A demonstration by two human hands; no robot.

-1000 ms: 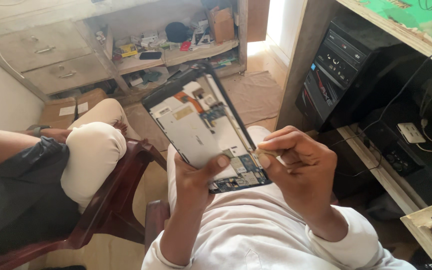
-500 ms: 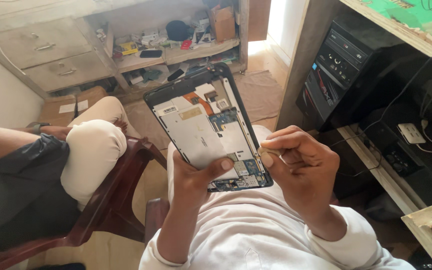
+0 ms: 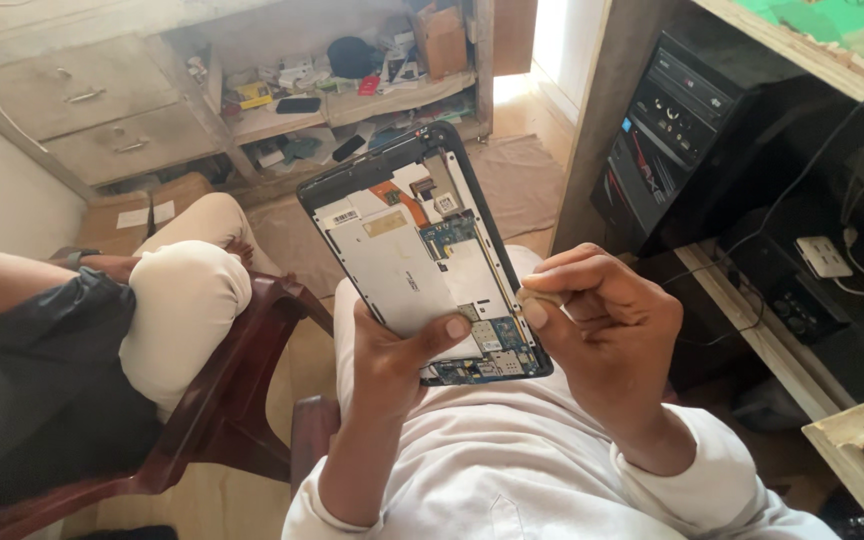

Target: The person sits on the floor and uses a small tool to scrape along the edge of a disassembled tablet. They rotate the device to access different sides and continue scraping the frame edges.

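1. Because it stands on a low shelf under the surface at about two o'clock, the black computer tower (image 3: 697, 125) stays well apart from the work.
2. Another person sits in the dark wooden chair (image 3: 242, 400) at nine o'clock, knees bent, hands not showing.
3. The opened tablet (image 3: 422, 250), back cover off and circuit boards showing, is held over the lap near centre, tilted toward eleven o'clock, seemingly so its insides face the eyes.
4. The left hand (image 3: 392, 365) grips its lower edge from beneath, thumb pressed on the metal plate to steady it.
5. The right hand (image 3: 602, 320) at three o'clock has fingertips pinched together against the tablet's right rim; whether they hold anything I cannot tell.
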